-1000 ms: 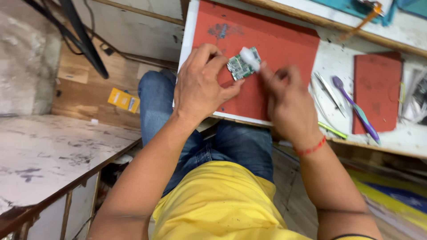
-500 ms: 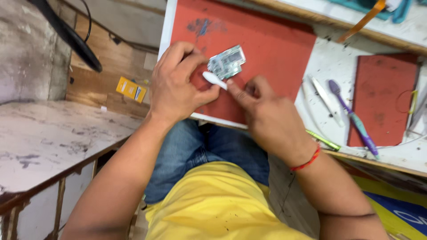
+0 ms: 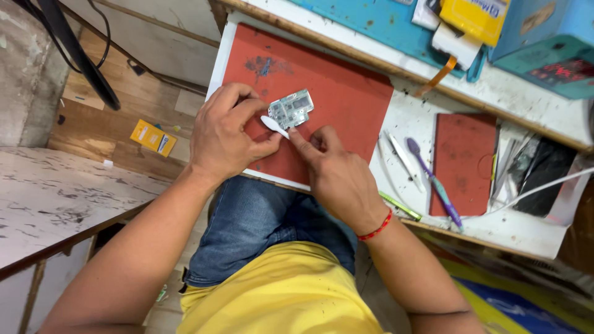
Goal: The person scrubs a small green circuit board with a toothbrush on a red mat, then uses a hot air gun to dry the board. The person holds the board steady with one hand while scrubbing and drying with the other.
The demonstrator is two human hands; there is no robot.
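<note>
Small circuit board (image 3: 291,109) on red mat (image 3: 346,93), nr its front-left corner, long axis slanting up-right. Left hand (image 3: 226,139) pinches board's left end. Right hand (image 3: 337,176) pinches white tool (image 3: 273,125), tip at board's lower-left edge; both hands touching distance.

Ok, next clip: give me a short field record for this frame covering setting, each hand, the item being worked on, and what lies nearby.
setting: cluttered white workbench, seen from above; person seated in a yellow shirt and jeans
work surface: large red mat
left hand: fingers on the small circuit board, steadying it on the mat
right hand: holds a small white tool against the board's edge; red thread on the wrist
nearby right: smaller red mat, purple toothbrush, tweezers
floor left: yellow box
</note>
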